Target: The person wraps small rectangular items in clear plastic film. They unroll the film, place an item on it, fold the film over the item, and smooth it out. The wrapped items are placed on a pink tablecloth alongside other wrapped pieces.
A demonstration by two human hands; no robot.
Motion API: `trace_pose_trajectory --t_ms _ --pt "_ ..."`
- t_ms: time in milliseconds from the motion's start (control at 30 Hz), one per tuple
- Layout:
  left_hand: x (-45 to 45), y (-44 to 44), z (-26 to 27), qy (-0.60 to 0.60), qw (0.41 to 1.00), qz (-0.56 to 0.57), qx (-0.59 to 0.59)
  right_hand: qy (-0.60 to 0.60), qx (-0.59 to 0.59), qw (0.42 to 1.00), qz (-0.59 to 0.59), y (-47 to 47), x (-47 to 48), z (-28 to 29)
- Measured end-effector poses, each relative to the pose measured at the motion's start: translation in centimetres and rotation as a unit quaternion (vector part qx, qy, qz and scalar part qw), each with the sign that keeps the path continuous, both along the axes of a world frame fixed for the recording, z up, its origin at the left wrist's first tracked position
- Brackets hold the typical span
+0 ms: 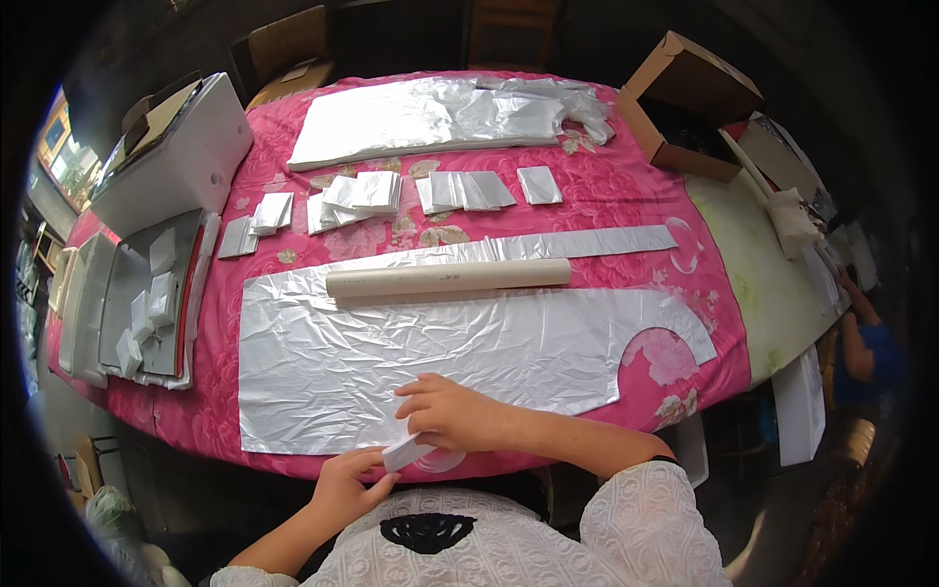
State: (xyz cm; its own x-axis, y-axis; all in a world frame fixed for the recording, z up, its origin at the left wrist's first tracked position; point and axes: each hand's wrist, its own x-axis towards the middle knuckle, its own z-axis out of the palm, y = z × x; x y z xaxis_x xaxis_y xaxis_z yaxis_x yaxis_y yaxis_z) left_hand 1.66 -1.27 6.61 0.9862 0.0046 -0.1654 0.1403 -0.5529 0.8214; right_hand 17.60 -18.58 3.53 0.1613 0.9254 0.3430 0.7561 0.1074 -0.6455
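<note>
Between my two hands, at the near edge of the table, is a small folded white packet (402, 453) of thin film. My left hand (352, 484) pinches its left end between thumb and fingers. The fingertips of my right hand (458, 417) grip its right end, with the other fingers spread above. Beyond my hands lies a flat, creased white plastic bag (425, 367) with a curved cutout at its right. A pale tube (449, 279) rests across it, beside a long folded strip (587, 242). Similar folded packets (378, 192) lie in groups farther back.
A pink floral cloth (609, 198) covers the table. At the back lies a stack of plastic bags (389, 121). A white foam box (183, 161) and a grey board (139, 257) bearing packets are on the left. An open cardboard box (682, 110) stands back right; another person's arm (858, 323) shows far right.
</note>
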Motion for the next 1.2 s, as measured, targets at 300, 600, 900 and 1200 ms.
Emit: trace_pose_trajectory --t_ms 300,600,900,1200 --pt "1.7 -0.3 -0.6 0.013 0.994 0.015 -0.109 0.178 0.030 0.828 -0.531 -11.2 31.0 -2.2" --pt "2.0 0.0 -1.5 0.001 0.996 -0.003 -0.091 0.047 -0.172 0.664 -0.726 -8.7 33.3 -4.0" --pt "2.3 0.0 -1.7 -0.003 0.994 -0.008 -0.106 -0.081 -0.052 0.819 -0.565 -7.3 27.1 -0.8" --pt "7.1 -1.8 -2.8 -0.108 0.989 -0.084 -0.060 -0.221 -0.144 0.901 -0.345 -8.9 11.5 0.2"
